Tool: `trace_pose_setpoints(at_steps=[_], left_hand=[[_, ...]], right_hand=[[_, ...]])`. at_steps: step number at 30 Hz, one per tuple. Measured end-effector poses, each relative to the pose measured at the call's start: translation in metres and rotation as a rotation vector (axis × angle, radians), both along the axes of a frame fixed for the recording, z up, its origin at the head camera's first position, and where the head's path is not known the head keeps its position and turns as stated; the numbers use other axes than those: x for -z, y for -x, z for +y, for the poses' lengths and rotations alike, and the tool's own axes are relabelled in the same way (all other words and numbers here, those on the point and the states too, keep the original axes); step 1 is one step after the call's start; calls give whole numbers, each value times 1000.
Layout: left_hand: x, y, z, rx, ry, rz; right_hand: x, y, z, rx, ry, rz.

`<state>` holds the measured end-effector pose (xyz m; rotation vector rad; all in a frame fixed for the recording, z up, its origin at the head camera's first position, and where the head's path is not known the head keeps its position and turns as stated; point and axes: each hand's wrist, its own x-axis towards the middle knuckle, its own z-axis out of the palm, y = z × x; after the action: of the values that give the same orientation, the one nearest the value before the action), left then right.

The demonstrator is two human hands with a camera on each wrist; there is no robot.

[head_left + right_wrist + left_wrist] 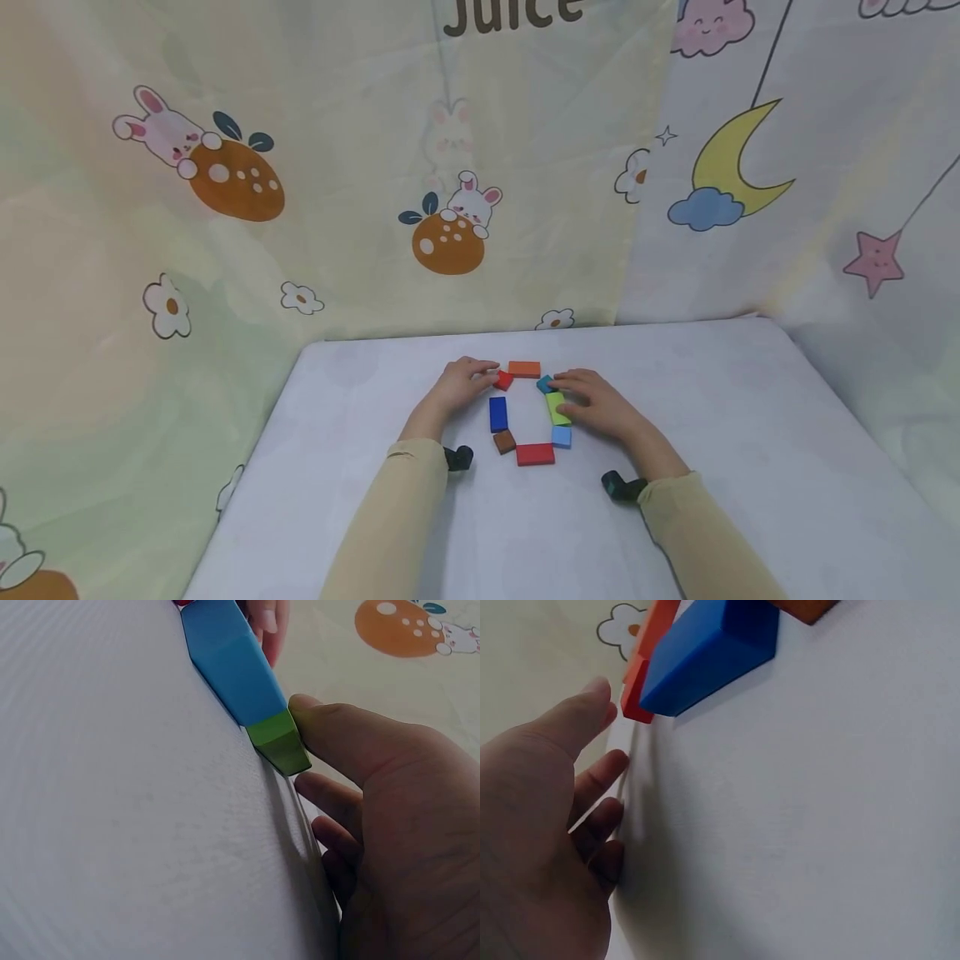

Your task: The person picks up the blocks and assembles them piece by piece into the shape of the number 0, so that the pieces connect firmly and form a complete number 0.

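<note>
Coloured blocks form a ring on the white table. My left hand (459,385) has its fingertips right at a small red block (504,381), fingers loosely extended. Just below that hand lies a dark blue block (498,414), seen large in the left wrist view. On the ring's other side, my right hand (596,404) reaches in with relaxed fingers. Its fingertips come close to a small teal block (545,384), and its thumb is at the edge of a lime green block (555,408). An orange block (524,369) lies at the back, between the two hands.
Toward the front of the ring are a brown block (504,442), a red rectangular block (535,454) and a light blue block (561,437). The white table (480,533) ends at a printed curtain (337,167) behind. Dark wrist-worn devices (622,487) sit by both sleeves.
</note>
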<state>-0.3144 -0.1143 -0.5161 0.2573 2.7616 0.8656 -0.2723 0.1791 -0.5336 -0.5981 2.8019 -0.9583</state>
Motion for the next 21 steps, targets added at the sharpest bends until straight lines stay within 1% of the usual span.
trace_pose_setpoints(at_steps=[6, 10, 15, 19, 21], left_hand=[[-1, -2, 4, 17, 48, 43], [1, -2, 6, 20, 82, 63], [6, 0, 5, 16, 72, 75], [9, 0, 2, 26, 58, 86], [9, 1, 0, 36, 47, 81]], right_hand=[[1, 0, -1, 9, -12, 3], [3, 1, -1, 8, -9, 4], [4, 1, 0, 6, -12, 14], [4, 1, 0, 6, -20, 10], [4, 2, 0, 7, -23, 8]])
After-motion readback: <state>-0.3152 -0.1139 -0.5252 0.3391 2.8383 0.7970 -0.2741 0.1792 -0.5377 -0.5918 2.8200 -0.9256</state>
